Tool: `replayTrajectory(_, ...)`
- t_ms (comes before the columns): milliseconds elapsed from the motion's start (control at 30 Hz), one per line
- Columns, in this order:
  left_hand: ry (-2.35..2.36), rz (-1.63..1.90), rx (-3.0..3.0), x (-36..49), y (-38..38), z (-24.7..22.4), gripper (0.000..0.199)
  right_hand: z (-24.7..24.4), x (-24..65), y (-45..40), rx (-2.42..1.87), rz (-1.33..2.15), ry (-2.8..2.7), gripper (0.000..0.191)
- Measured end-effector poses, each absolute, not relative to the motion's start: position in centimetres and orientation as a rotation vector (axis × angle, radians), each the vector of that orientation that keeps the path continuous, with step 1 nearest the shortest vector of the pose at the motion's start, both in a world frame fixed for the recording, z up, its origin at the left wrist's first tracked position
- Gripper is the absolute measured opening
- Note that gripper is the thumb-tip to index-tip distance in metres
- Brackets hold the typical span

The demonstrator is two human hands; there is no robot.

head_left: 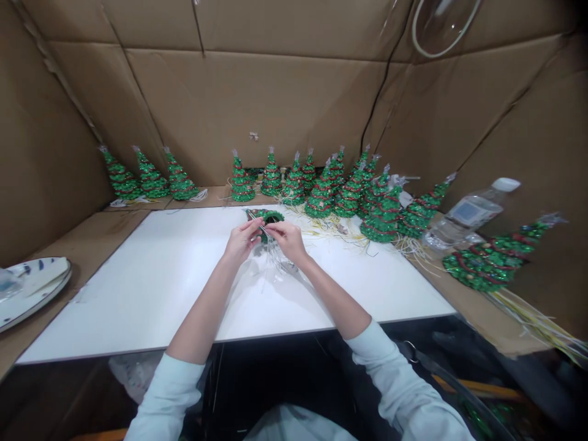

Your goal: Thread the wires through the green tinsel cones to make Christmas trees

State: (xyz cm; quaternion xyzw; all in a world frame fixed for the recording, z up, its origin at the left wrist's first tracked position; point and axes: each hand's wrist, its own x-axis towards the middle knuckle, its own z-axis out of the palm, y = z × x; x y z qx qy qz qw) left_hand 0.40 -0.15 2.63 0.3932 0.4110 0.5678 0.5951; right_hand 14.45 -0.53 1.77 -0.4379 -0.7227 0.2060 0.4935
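Both hands (264, 240) grip wires (272, 254), green trees (320, 195) ranged behind.

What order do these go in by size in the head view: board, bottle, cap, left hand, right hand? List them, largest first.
1. Board
2. Bottle
3. Left hand and right hand: they look alike, so not ranked apart
4. Cap

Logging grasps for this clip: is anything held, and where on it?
Both hands, left and right, pinch thin pale strands at the open base of a small green tree lying on its side.
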Motion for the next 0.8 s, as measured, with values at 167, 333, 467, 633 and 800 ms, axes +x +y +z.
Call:
replayTrajectory(167,0.995,1.321,0.951,0.32,-0.13,2.56,0.040,1.89,14.51,-0.61,-1.055,0.474,-1.778,0.014)
replayTrajectory(333,1.027,1.408,1.035,0.49,-0.24,2.70,0.041,2.00,14.39,-0.91,-1.041,0.445,-1.814,0.012)
replayTrajectory(467,1.083,1.454,1.168,0.54,-0.32,2.59,0.036,2.08,14.20,-1.13,-1.037,0.483,-1.716,0.015)
replayTrajectory(633,1.096,1.228,1.218,0.67,-0.55,2.39,0.035,2.38,14.45,-0.73,-1.006,0.684,-1.554,0.021)
replayTrajectory(800,0.979,1.126,1.205,1.11,-0.70,1.90,0.031,2.45,14.93,-0.20,-0.980,0.981,-1.459,0.016)
